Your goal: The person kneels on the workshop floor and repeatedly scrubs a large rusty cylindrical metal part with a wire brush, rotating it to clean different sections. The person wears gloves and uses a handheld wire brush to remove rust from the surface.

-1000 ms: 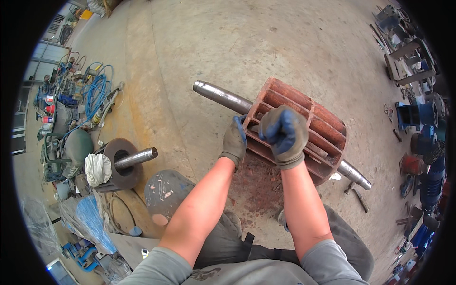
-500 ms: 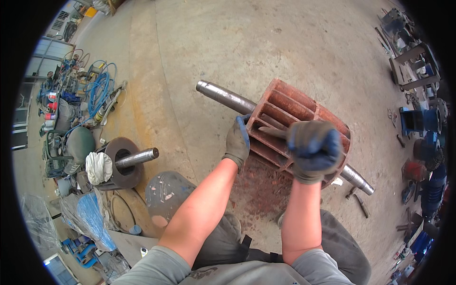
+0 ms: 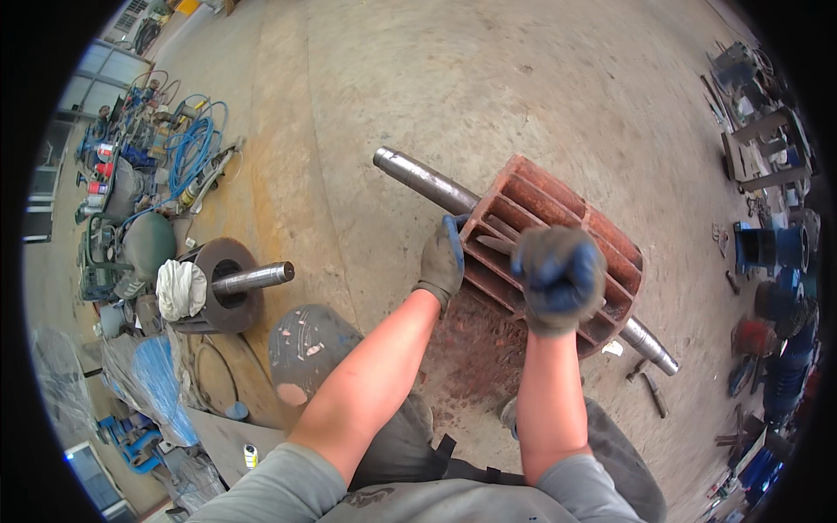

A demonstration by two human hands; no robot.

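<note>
Rotor [image 3: 582, 212], rusty, slotted. Left hand [image 3: 443, 259]: at rotor's left end, grip unclear. Right hand [image 3: 560, 281]: fisted, contents hidden; shifted rightward, action now nearer rotor's middle.

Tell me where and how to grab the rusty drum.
I'd grip both the upper-left shaft stub and the lower-right shaft stub, coming in from beyond each end of the drum. Both stubs are bare, round and jut out past its ribbed body, so a full wrap looks easier there.
</note>
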